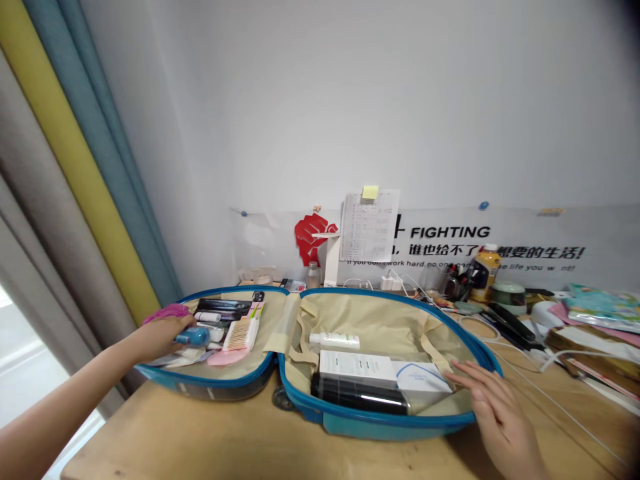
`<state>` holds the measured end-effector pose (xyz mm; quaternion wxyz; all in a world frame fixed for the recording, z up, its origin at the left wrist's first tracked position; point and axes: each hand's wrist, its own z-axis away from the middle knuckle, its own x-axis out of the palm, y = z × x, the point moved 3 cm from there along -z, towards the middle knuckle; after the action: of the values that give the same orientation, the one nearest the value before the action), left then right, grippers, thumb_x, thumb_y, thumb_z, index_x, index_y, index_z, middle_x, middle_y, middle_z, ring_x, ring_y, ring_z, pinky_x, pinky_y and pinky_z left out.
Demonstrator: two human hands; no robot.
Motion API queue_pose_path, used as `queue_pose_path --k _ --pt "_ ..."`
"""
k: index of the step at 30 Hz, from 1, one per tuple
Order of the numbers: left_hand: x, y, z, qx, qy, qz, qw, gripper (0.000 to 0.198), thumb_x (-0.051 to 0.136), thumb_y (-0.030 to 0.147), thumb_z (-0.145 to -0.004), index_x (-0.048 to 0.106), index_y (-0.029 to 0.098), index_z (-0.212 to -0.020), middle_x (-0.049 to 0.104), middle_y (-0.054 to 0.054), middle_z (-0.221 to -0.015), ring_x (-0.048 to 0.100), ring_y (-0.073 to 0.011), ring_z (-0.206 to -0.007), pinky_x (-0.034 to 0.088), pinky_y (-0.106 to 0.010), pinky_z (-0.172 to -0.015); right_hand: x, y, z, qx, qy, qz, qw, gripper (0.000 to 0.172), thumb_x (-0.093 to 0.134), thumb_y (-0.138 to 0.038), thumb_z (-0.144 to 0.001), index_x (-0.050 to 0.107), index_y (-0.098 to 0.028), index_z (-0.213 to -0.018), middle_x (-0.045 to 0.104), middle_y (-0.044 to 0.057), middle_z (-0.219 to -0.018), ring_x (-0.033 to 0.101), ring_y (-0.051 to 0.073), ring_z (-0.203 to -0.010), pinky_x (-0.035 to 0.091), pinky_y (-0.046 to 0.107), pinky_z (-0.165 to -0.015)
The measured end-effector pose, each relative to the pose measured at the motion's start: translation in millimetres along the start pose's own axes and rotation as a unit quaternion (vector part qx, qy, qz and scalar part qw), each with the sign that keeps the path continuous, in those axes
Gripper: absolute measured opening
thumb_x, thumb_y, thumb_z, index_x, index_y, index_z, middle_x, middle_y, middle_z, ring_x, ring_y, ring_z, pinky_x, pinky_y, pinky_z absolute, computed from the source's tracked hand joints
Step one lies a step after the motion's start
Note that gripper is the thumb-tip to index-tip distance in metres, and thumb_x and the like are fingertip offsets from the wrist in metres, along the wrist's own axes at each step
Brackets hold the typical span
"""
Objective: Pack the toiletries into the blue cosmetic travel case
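A blue-rimmed suitcase (pixel 400 428) lies open on the wooden table, both halves facing up. Over its left half, my left hand (pixel 163 339) is closed around a small blue bottle (pixel 194 336). Beside that hand are a magenta cloth (pixel 173 311), a pack of cotton swabs (pixel 241 334), a white tube (pixel 208 317) and a pink item (pixel 229 357). My right hand (pixel 500 407) is open, fingers stretched over the right rim near a beige strap (pixel 434 343). The right half holds a white bottle (pixel 335 341), two white boxes (pixel 356 367) and a black cylinder (pixel 360 395).
Behind the suitcase stands a white lamp (pixel 331 260). To the right are a yellow-capped bottle (pixel 485 273), a green-lidded jar (pixel 509 297), a wipes pack (pixel 603 305) and white cables (pixel 560 403). Curtains (pixel 95 160) hang at left.
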<state>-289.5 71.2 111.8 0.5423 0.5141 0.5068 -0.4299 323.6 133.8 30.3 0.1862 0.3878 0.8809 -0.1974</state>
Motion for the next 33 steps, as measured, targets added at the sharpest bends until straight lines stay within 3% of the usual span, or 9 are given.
queue_pose_path --k 7,10,14,18,21,24,26,29,33 --pt "-33.2 63.0 -5.8 0.071 0.050 0.022 0.996 0.043 0.058 0.052 -0.071 0.058 0.022 -0.102 0.065 -0.004 -0.106 0.059 -0.0262 -0.098 0.041 -0.030 -0.084 0.6 3.1 1.1 0.008 -0.021 0.006 1.000 0.043 0.033 -0.041 -0.093 0.072 -0.023 -0.088 0.071 0.007 -0.100 0.064 0.025 -0.099 0.049 0.045 -0.086" --pt "-40.5 97.7 -13.7 0.072 0.049 0.154 0.984 0.049 0.065 0.052 -0.067 0.056 0.021 -0.104 0.063 -0.003 -0.101 0.059 -0.0233 -0.090 0.044 -0.029 -0.076 0.0 1.9 0.9 -0.006 -0.014 0.008 1.000 0.040 0.034 -0.037 -0.093 0.071 -0.023 -0.090 0.071 0.006 -0.100 0.064 0.024 -0.099 0.050 0.043 -0.084" --pt "-30.1 144.5 -30.2 0.075 -0.028 0.413 0.907 0.064 0.069 0.049 -0.066 0.045 0.022 -0.120 0.062 -0.003 -0.105 0.059 -0.0161 -0.074 0.042 -0.023 -0.056 -0.6 0.6 1.1 -0.006 -0.011 0.002 1.000 0.038 0.035 -0.036 -0.093 0.071 -0.022 -0.090 0.071 0.006 -0.101 0.064 0.023 -0.099 0.051 0.042 -0.084" --pt "-14.4 188.4 -48.1 0.109 -0.050 0.513 0.850 0.072 0.064 0.041 -0.069 0.034 0.026 -0.133 0.051 -0.010 -0.131 0.063 -0.0164 -0.082 0.039 -0.018 -0.050 -0.9 -0.5 0.6 -0.003 -0.007 0.004 1.000 0.040 0.035 -0.038 -0.093 0.071 -0.023 -0.089 0.072 0.006 -0.100 0.064 0.023 -0.099 0.051 0.042 -0.085" --pt "-5.7 218.5 -59.9 0.135 -0.092 0.572 0.804 0.068 0.059 0.035 -0.066 0.040 0.027 -0.131 0.048 -0.010 -0.137 0.064 -0.0203 -0.095 0.044 -0.019 -0.053 -0.7 -0.9 0.2 0.006 -0.008 0.001 1.000 0.040 0.034 -0.038 -0.093 0.071 -0.023 -0.088 0.072 0.006 -0.100 0.065 0.023 -0.098 0.050 0.042 -0.084" --pt "2.5 247.1 -70.2 0.156 -0.148 0.600 0.770 0.052 0.049 0.045 -0.073 0.050 0.022 -0.120 0.050 -0.012 -0.134 0.064 -0.0243 -0.099 0.049 -0.023 -0.054 -1.2 -1.4 0.4 0.011 -0.005 -0.011 1.000 0.038 0.037 -0.037 -0.093 0.072 -0.024 -0.089 0.071 0.006 -0.101 0.065 0.023 -0.098 0.051 0.042 -0.085" --pt "11.1 265.5 -76.7 0.161 -0.174 0.601 0.764 0.046 0.045 0.051 -0.078 0.054 0.019 -0.110 0.049 -0.013 -0.134 0.065 -0.0240 -0.096 0.049 -0.023 -0.052 -1.9 -1.6 0.5 0.013 -0.005 -0.015 1.000 0.037 0.038 -0.037 -0.092 0.072 -0.024 -0.089 0.072 0.006 -0.101 0.065 0.023 -0.099 0.051 0.042 -0.085" --pt "30.2 291.8 -85.9 0.163 -0.194 0.576 0.777 0.040 0.061 0.045 -0.073 0.056 0.020 -0.103 0.043 -0.011 -0.140 0.064 -0.0201 -0.093 0.049 -0.022 -0.052 -2.3 -1.7 0.4 0.020 -0.014 -0.012 1.000 0.038 0.038 -0.038 -0.092 0.072 -0.024 -0.088 0.072 0.006 -0.101 0.065 0.023 -0.100 0.051 0.043 -0.086" --pt "58.2 318.3 -97.5 0.178 -0.196 0.520 0.812 0.059 0.071 0.026 -0.064 0.052 0.025 -0.120 0.043 -0.010 -0.139 0.060 -0.0217 -0.101 0.055 -0.032 -0.070 -1.7 -1.4 0.6 0.039 -0.022 -0.012 0.999 0.041 0.036 -0.040 -0.091 0.073 -0.024 -0.088 0.072 0.007 -0.101 0.064 0.024 -0.101 0.051 0.043 -0.087"
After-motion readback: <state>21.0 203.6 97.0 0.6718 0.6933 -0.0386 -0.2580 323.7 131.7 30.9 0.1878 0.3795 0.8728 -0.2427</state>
